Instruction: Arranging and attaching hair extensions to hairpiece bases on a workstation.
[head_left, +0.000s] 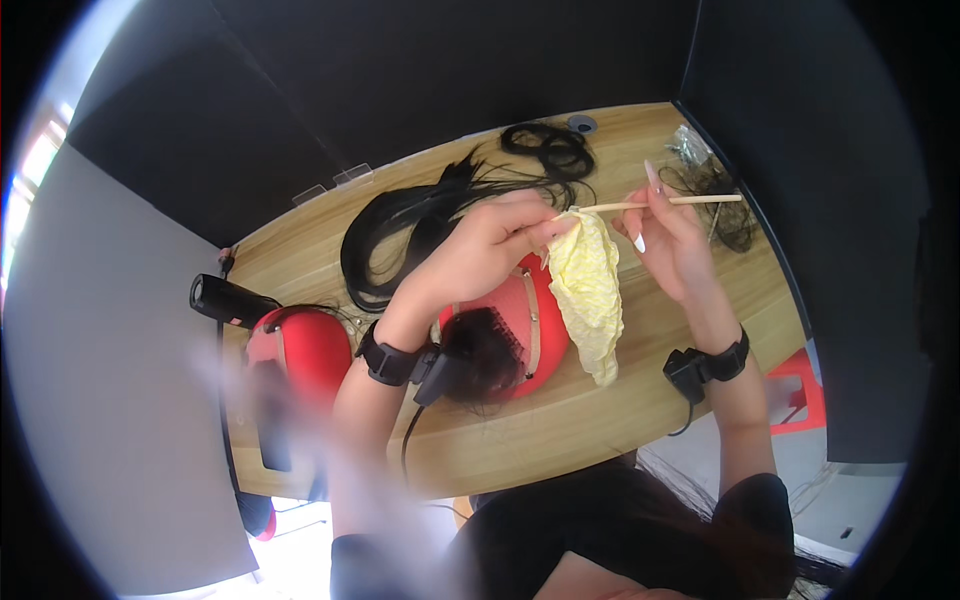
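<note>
My left hand (506, 240) pinches a crumpled pale-yellow patterned cloth (589, 292) at its top, beside the left end of a thin wooden stick (705, 199). The stick lies nearly level, and my right hand (671, 240) grips it between the fingers. From the left fingertips the cloth hangs down at the right side of a red canvas block head (553, 337). That head carries a mesh wig cap with pinned beige strips and a patch of dark hair (484, 349). Both wrists wear black strapped devices with cables. The stick's left tip is hidden by the fingers and cloth.
Long black hair bundles (367, 240) lie behind my left hand, with a coiled hank (551, 154) farther back. Loose hair (731, 217) and clear plastic (691, 146) sit at the right. A second red head (319, 349) and a black cylindrical speaker (229, 300) stand left. Dark panels surround the wooden table (720, 300).
</note>
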